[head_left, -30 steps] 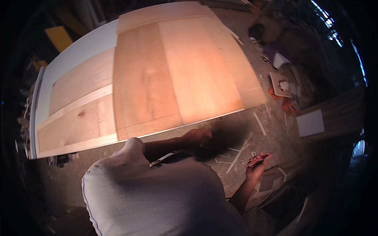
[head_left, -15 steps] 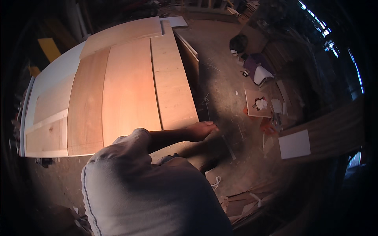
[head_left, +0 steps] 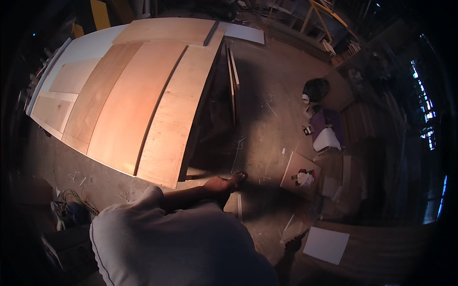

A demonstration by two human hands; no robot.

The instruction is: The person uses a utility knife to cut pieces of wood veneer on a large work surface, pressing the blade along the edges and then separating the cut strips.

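Observation:
My left hand (head_left: 226,184) is stretched out over the floor, just off the near right corner of a broad work surface covered with wooden panels (head_left: 128,107). Its fingers are curled together, their tips in shadow, and nothing shows in them. Lower right, my right hand (head_left: 295,242) is very dark. One finger seems to stick out from it, and I make out nothing held. Beside that hand, a white rectangular sheet (head_left: 327,245) lies on a dark brown wooden surface (head_left: 377,248). Neither hand touches the panels.
Boards (head_left: 233,78) stand on edge beyond the work surface. On the right of the floor lie a panel (head_left: 298,168) with a crumpled white thing on it, a purple cloth (head_left: 332,122), and a black rounded object (head_left: 316,89). A corded tool (head_left: 74,209) sits lower left.
The view has turned and shifted, so the panels now sit further left and tilted. My left hand appears lower and further left. My right hand has come into view beside the white sheet.

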